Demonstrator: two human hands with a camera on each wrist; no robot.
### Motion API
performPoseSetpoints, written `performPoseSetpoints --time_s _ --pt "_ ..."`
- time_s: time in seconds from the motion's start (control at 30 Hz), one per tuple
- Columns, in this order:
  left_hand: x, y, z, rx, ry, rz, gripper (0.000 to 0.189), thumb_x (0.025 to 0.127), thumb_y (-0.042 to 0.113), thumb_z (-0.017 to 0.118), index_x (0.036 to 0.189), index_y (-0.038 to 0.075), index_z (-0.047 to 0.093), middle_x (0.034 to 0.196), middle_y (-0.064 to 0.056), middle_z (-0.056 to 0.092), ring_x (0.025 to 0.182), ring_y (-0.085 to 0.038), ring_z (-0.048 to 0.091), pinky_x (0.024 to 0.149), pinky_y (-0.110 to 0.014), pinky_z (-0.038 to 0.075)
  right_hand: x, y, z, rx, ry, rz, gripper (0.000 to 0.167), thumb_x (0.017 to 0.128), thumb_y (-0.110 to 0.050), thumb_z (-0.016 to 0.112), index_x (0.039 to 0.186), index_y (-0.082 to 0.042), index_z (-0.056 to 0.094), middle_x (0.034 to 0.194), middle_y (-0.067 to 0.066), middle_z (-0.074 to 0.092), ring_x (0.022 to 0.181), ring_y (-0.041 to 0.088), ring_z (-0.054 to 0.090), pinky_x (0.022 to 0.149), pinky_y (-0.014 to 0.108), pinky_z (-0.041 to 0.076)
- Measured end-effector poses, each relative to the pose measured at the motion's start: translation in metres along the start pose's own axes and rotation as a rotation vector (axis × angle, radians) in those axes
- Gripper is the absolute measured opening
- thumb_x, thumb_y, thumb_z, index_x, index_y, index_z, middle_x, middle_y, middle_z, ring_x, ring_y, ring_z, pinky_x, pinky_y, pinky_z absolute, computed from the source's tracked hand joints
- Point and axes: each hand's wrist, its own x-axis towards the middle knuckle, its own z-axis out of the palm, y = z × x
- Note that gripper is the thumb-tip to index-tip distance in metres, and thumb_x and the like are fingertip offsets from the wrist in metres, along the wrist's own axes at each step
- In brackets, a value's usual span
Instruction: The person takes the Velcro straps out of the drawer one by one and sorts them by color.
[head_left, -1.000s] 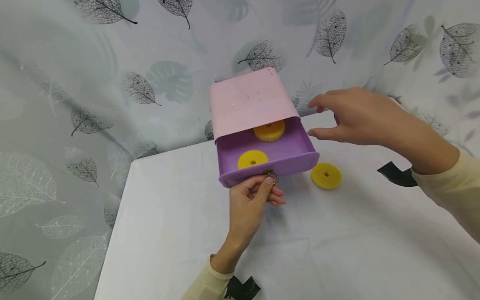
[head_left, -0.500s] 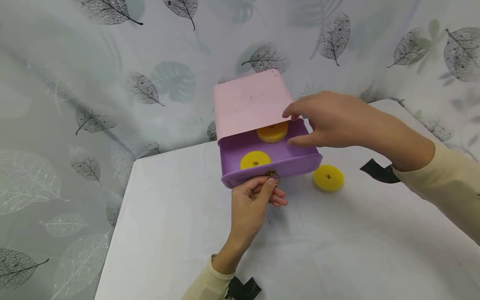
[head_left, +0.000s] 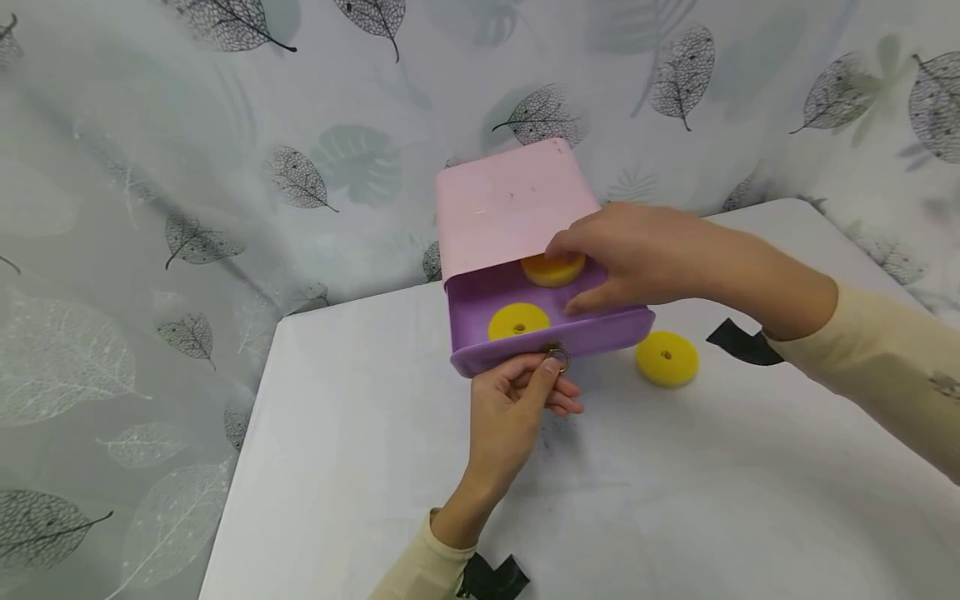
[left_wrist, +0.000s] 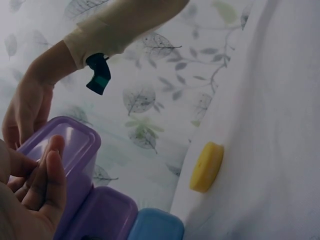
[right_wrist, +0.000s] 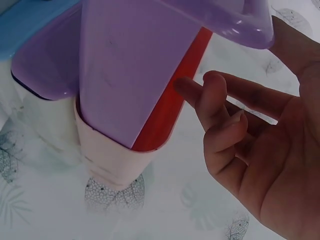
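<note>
Head: the metal ring [head_left: 568,361] was pinched by the left hand [head_left: 512,408]; over the pulled-out purple drawer [head_left: 607,333], near its rear yellow disc [head_left: 551,272], the right hand [head_left: 637,254] was held spread. Left wrist: that pinch was best held steady. Right wrist: nothing was gripped yet!

A purple drawer [head_left: 607,332] stands partway out of a pink box [head_left: 517,208], its rounded front facing the person; a small metal ring [head_left: 562,361] on that front is pinched by the left hand [head_left: 510,421]; inside, a yellow disc [head_left: 517,319] with a centre hole lies near the front; a second yellow disc [head_left: 553,272] sits farther back, partly hidden beneath the box's edge and the right hand's [head_left: 648,254] fingertips.
</note>
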Motion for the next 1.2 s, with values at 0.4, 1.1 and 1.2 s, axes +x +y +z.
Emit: performPoseSetpoints --time_s 0.4,1.1,1.2 --pt "0.0 0.002 0.001 0.004 0.007 -0.006 0.017 0.105 0.013 0.066 0.102 -0.002 0.074 0.081 -0.014 0.074 0.064 -0.034 0.073 0.064 -0.045 0.065 0.017 -0.006 0.007 -0.015 -0.058 -0.036 0.039 0.084 -0.026 0.089 0.116 -0.014 0.07 0.102 -0.003 0.069 0.087 0.017 0.06 0.073 0.039 0.054" --pt "-0.001 0.001 0.0 -0.001 0.007 -0.013 0.018 0.105 0.013 0.066 0.102 -0.002 0.074 0.081 -0.014 0.074 0.064 -0.033 0.073 0.065 -0.045 0.065 0.042 -0.013 0.017 -0.07 -0.242 -0.065 0.054 0.086 -0.016 0.085 0.136 -0.029 0.069 0.115 -0.006 0.07 0.099 0.02 0.061 0.077 0.038 0.054" --pt "0.0 0.001 0.001 0.0 0.004 -0.014 0.018 0.105 0.014 0.066 0.102 -0.002 0.074 0.081 -0.014 0.075 0.064 -0.033 0.074 0.065 -0.045 0.065 0.045 -0.015 0.019 -0.075 -0.259 -0.055 0.055 0.086 -0.014 0.082 0.137 -0.031 0.068 0.112 -0.008 0.07 0.095 0.02 0.06 0.073 0.037 0.053"
